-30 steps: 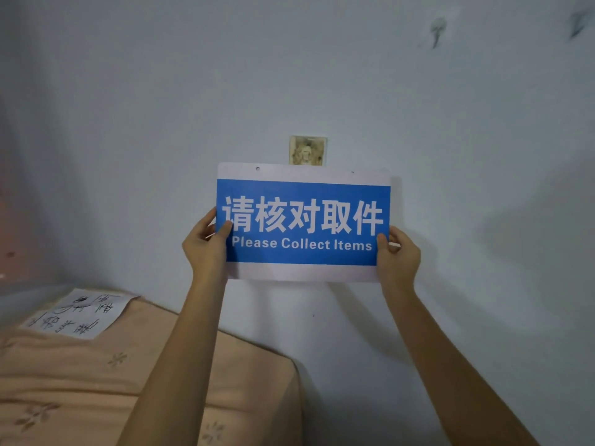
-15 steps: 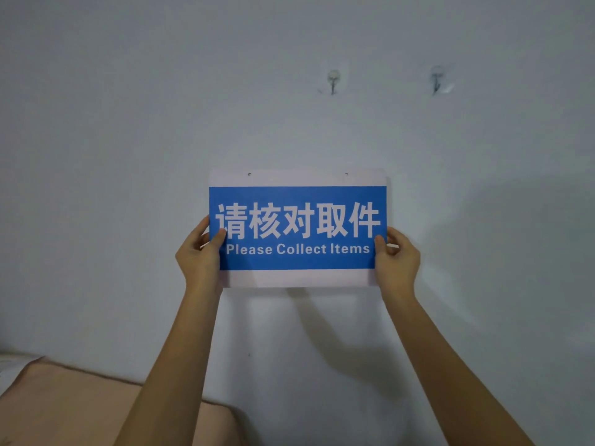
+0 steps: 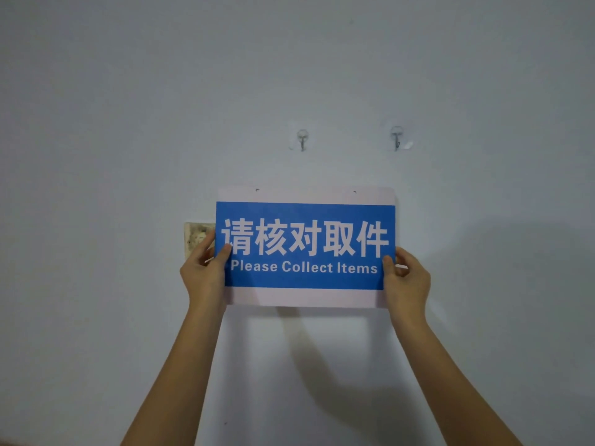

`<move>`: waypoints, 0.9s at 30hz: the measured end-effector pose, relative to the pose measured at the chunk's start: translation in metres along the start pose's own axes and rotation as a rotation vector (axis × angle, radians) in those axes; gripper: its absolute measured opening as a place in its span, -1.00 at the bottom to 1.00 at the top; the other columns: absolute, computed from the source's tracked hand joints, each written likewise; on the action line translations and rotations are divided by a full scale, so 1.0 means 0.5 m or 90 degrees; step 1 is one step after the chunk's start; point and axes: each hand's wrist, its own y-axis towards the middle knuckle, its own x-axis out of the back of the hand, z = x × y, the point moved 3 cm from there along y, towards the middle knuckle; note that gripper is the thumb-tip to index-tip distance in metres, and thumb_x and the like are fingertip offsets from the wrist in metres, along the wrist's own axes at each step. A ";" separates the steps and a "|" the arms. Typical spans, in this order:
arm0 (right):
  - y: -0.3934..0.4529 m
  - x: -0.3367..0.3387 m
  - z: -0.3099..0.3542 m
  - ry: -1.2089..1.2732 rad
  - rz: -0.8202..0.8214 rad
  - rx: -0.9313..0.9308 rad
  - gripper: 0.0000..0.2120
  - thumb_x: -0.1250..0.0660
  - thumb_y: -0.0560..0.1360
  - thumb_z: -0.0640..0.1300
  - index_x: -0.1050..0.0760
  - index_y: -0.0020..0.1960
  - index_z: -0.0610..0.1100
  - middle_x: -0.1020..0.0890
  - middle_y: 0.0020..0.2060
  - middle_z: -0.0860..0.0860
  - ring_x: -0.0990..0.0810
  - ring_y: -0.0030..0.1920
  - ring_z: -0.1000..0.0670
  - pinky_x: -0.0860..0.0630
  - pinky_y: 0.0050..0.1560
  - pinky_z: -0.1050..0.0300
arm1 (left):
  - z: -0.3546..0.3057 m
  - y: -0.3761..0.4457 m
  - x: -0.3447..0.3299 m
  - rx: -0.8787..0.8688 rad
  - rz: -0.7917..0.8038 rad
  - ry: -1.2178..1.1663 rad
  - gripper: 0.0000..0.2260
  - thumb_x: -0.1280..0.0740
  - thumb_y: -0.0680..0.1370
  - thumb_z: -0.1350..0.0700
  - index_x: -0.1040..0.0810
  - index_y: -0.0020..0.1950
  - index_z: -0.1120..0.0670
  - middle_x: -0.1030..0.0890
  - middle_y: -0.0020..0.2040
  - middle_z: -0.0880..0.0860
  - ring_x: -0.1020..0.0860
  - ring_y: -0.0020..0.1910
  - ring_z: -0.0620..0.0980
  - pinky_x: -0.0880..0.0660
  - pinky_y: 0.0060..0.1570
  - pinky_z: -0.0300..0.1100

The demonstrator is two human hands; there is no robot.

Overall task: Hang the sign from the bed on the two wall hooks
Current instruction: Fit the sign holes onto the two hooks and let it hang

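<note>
I hold a blue and white sign (image 3: 306,246) reading "Please Collect Items" flat against the pale wall. My left hand (image 3: 204,273) grips its lower left edge, and my right hand (image 3: 406,278) grips its lower right edge. Two small holes show in the sign's white top strip. Above it two clear adhesive hooks are stuck on the wall: the left hook (image 3: 302,140) and the right hook (image 3: 396,138). The sign's top edge sits a clear gap below both hooks, with its holes slightly left of them.
A stained, yellowed wall plate (image 3: 194,238) peeks out behind the sign's left edge, partly covered by my left fingers. The bare wall fills the view; the shadows of my arms fall on it below the sign.
The view has tilted up and the bed has dropped out of sight. The hooks now appear lower and centred above the sign, and the wall plate shows at the sign's left.
</note>
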 end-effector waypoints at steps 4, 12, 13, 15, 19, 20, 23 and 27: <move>0.031 0.008 0.018 0.010 -0.012 0.016 -0.72 -0.27 0.54 -0.18 -0.49 0.24 -0.19 -0.62 0.13 -0.14 -0.57 -0.02 -0.02 -0.53 -0.06 0.13 | -0.011 0.012 -0.037 -0.018 0.015 -0.007 -0.63 -0.37 0.50 0.20 -0.51 0.30 0.00 -0.59 0.16 0.06 -0.55 -0.04 -0.10 -0.46 -0.23 -0.30; 0.095 0.019 0.042 0.018 -0.029 0.077 -0.71 -0.27 0.54 -0.20 -0.47 0.25 -0.23 -0.61 0.15 -0.17 -0.60 0.07 -0.11 -0.54 -0.01 0.10 | -0.027 0.039 -0.103 -0.063 0.016 0.010 -0.63 -0.34 0.52 0.12 -0.48 0.33 -0.01 -0.57 0.20 0.07 -0.54 0.05 -0.04 -0.48 -0.24 -0.29; 0.103 0.021 0.046 0.019 -0.029 0.085 -0.71 -0.27 0.54 -0.20 -0.47 0.25 -0.23 -0.61 0.15 -0.18 -0.60 0.08 -0.13 -0.54 0.00 0.09 | -0.032 0.042 -0.112 -0.071 0.015 0.016 -0.63 -0.34 0.52 0.11 -0.47 0.33 -0.02 -0.57 0.18 0.05 -0.54 0.02 -0.07 -0.48 -0.25 -0.29; 0.117 0.024 0.051 0.019 -0.030 0.093 -0.71 -0.27 0.54 -0.20 -0.48 0.25 -0.24 -0.61 0.14 -0.18 -0.60 0.09 -0.14 -0.55 0.01 0.07 | -0.040 0.046 -0.127 -0.084 0.017 0.024 -0.64 -0.34 0.52 0.10 -0.48 0.33 -0.03 -0.57 0.12 0.00 -0.54 -0.08 -0.15 -0.47 -0.28 -0.30; 0.145 0.027 0.061 0.036 -0.032 0.097 -0.71 -0.27 0.55 -0.19 -0.47 0.25 -0.23 -0.61 0.14 -0.16 -0.58 0.04 -0.06 -0.55 -0.02 0.08 | -0.054 0.052 -0.157 -0.096 0.038 0.025 -0.64 -0.34 0.52 0.10 -0.48 0.32 -0.02 -0.56 0.07 -0.02 -0.54 -0.07 -0.12 -0.48 -0.27 -0.30; 0.151 0.028 0.062 0.041 -0.033 0.099 -0.71 -0.27 0.55 -0.19 -0.47 0.25 -0.23 -0.61 0.14 -0.16 -0.57 0.03 -0.05 -0.55 -0.02 0.08 | -0.057 0.054 -0.165 -0.097 0.043 0.024 -0.64 -0.34 0.53 0.11 -0.48 0.32 -0.02 -0.56 0.06 -0.02 -0.54 -0.09 -0.13 -0.48 -0.26 -0.29; 0.169 0.030 0.063 0.042 -0.037 0.107 -0.71 -0.27 0.55 -0.19 -0.47 0.25 -0.23 -0.61 0.13 -0.17 -0.56 0.02 -0.03 -0.54 -0.03 0.08 | -0.060 0.061 -0.187 -0.094 0.051 0.022 -0.65 -0.33 0.53 0.12 -0.48 0.32 -0.01 -0.56 0.04 0.00 -0.54 -0.09 -0.11 -0.53 -0.17 -0.21; 0.191 0.031 0.059 0.037 -0.037 0.122 -0.71 -0.28 0.54 -0.19 -0.47 0.24 -0.24 -0.62 0.12 -0.18 -0.56 0.01 -0.04 -0.53 -0.02 0.07 | -0.054 0.070 -0.212 -0.098 0.059 0.017 -0.64 -0.33 0.53 0.12 -0.48 0.33 -0.01 -0.57 0.07 0.03 -0.53 0.01 -0.03 -0.48 -0.23 -0.28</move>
